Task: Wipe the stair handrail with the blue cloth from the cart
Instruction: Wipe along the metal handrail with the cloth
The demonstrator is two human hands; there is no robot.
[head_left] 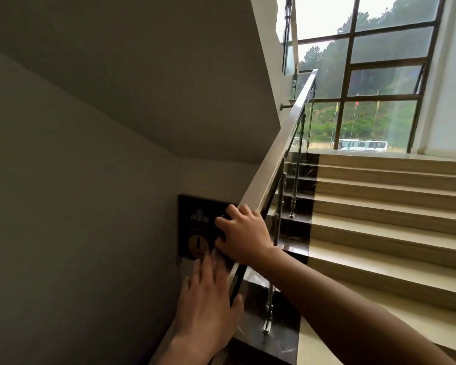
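Note:
A steel handrail (279, 154) with a flat top climbs from bottom centre to the window. My right hand (244, 237) lies across the rail low down, fingers curled over its left edge and pressing a dark fold of cloth (221, 234) against it. Most of the cloth is hidden under the hand and its colour is hard to tell in the shade. Just below, my left hand (208, 306) rests flat on the rail with fingers stretched up the slope and the thumb on the rail's right edge. It holds nothing.
Glass panels on steel posts (270, 306) hang under the rail. Beige steps (379, 206) rise on the right to a landing below a large window (379, 75). On the grey wall left of the rail is a dark sign (195, 227).

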